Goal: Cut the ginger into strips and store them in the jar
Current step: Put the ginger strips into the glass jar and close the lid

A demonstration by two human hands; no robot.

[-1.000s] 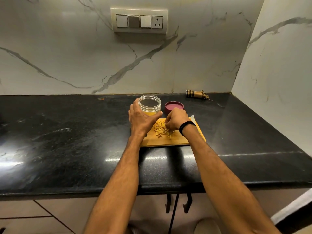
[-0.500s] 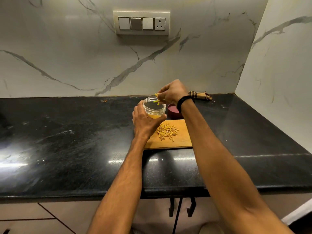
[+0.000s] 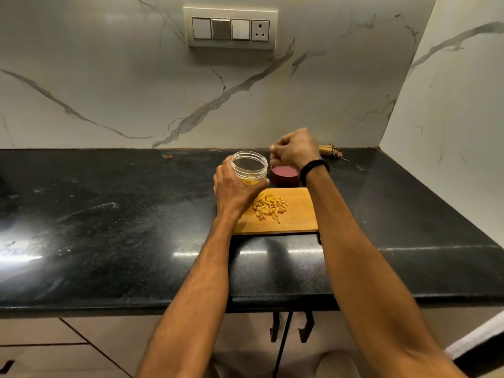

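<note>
My left hand (image 3: 234, 188) grips a clear plastic jar (image 3: 248, 167) from the left, holding it upright at the far left corner of a wooden cutting board (image 3: 296, 218). Some yellow ginger strips lie at the jar's bottom. A loose pile of ginger strips (image 3: 270, 206) lies on the board near the jar. My right hand (image 3: 293, 151) hovers to the right of the jar's mouth, above a dark red lid (image 3: 283, 175), fingers curled; I see nothing held in them.
The board lies on a black stone counter (image 3: 122, 214) against a marble wall. A small striped bundle (image 3: 330, 151) lies by the wall at the back right. A switch panel (image 3: 230, 28) is on the wall. The counter's front edge runs below my forearms.
My right hand pinched strips from the board, carried them over the jar's mouth, and has now drawn back to the right of the jar. My left hand keeps holding the jar.
</note>
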